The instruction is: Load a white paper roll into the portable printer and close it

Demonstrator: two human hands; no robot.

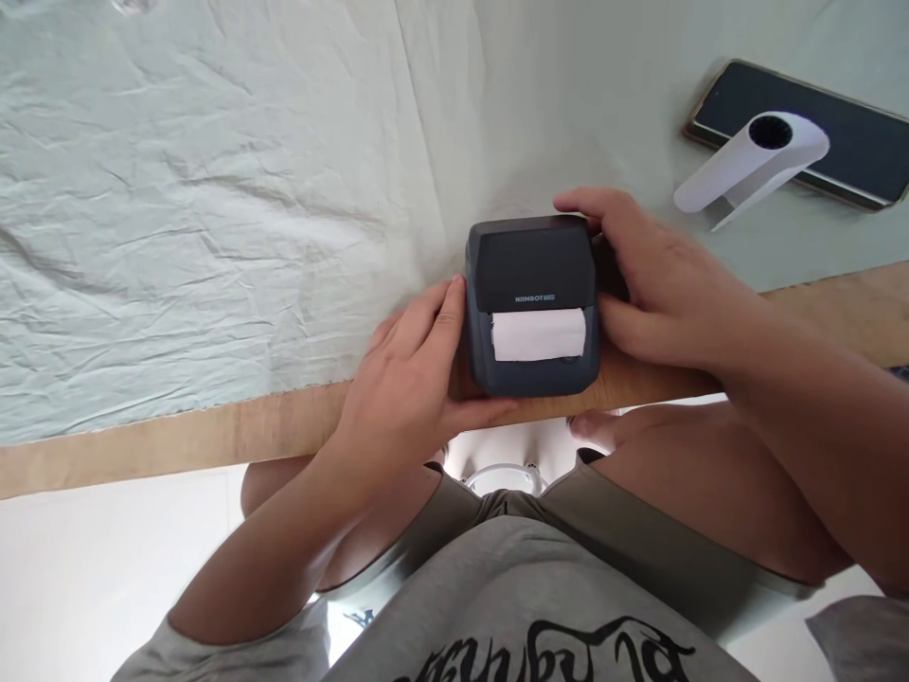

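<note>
A dark label printer [532, 260] marked NIIMBOT sits close to the front edge of the table. From its front slot hangs a short strip of white paper [540, 335] with a torn-looking lower edge. Against the printer's left side lies my left hand [404, 374], its fingers along the wall and its thumb by the lower front. My right hand [657, 279] curves round the opposite side, with a finger reaching past the far right corner. Between them the two hands hold the printer; some of the fingertips are hidden behind it.
A roll of white paper [717, 177] with a black core end and a loose flap leans at the right, overlapping a dark phone [859, 142]. Pale wrinkled cloth [213, 208] covers the table, leaving a wooden edge [284, 417] bare. A clear object [133, 5] is cut off at top left.
</note>
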